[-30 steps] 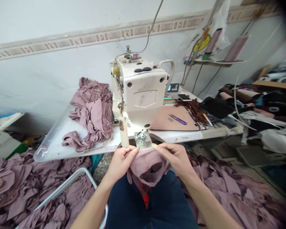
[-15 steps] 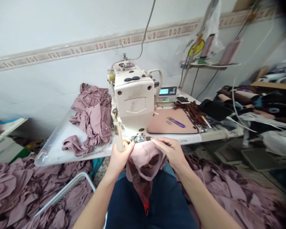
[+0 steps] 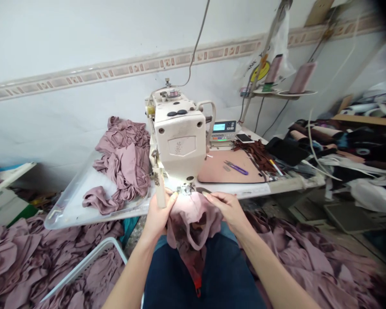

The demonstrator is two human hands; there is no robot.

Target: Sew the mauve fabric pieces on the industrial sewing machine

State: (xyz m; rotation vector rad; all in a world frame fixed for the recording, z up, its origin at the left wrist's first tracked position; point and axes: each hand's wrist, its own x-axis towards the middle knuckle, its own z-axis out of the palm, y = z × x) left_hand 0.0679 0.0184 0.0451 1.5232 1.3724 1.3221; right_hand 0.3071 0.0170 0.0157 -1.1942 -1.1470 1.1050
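Note:
A mauve garment (image 3: 194,214) hangs from the needle area of a white sewing machine (image 3: 182,143) down over my lap. Its top edge lies beneath the presser foot (image 3: 185,189), where light falls on the cloth. My left hand (image 3: 159,212) pinches the cloth left of the foot, thumb on top, partly behind a pale upright bar on the machine. On the right, my right hand (image 3: 228,210) grips the edge of the same garment between thumb and fingers. A dark strip (image 3: 203,190) runs between the foot and that hand. The fingers beneath the cloth are hidden.
Bunched mauve cloth (image 3: 124,163) lies on the table's left side. To the right are purple thread snips (image 3: 238,168), a control panel (image 3: 223,131) and a phone (image 3: 244,138). A white basket (image 3: 83,262) of mauve pieces stands at lower left; thread cones (image 3: 304,78) hang at upper right.
The garment's edge now sits under the presser foot and is brightly lit. My right hand has shifted slightly left and down; both hands keep their hold. The view has tilted a little.

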